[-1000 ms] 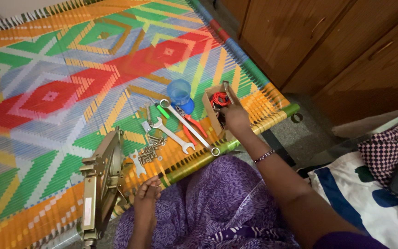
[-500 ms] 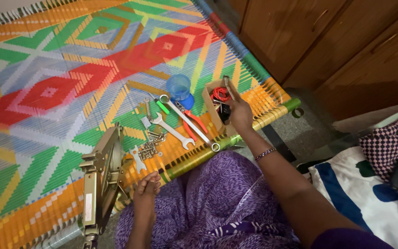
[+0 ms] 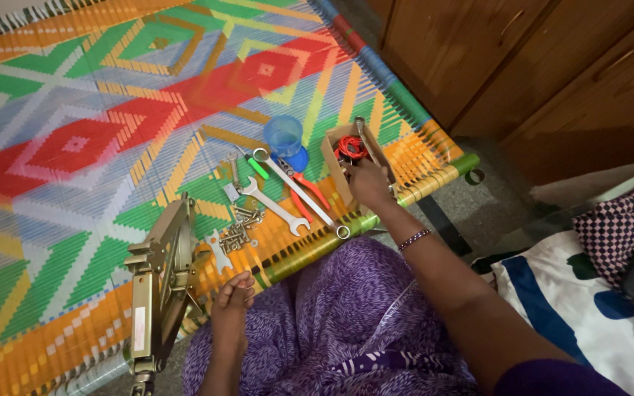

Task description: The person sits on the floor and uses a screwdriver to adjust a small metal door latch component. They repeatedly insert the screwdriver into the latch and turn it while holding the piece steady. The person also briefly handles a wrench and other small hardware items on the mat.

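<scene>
Right, biggest first: a brightly woven cot (image 3: 75, 147) with red, green and orange diamond patterns fills the view, and everything lies on its near edge. Down at the left sits a folded brass-coloured metal scissor jack (image 3: 159, 286). The left hand (image 3: 230, 312) rests just beside the jack at the cot's edge, fingers (image 3: 240, 282) curled loosely inward, gripping nothing that I can see. Over on the right, a small open cardboard box (image 3: 350, 165) holding a coil of red wire (image 3: 350, 147) stands near the cot's corner, and the right hand (image 3: 368, 183) is on its near side, fingers closed against the box wall. Between the hands lie two long silver spanners (image 3: 299, 194), with orange-handled pliers (image 3: 306, 198) beside them. A blue plastic cup (image 3: 284, 136) stands just left of the box. Smallest of all, a scatter of bolts and nuts (image 3: 240, 227) sits near the jack.
</scene>
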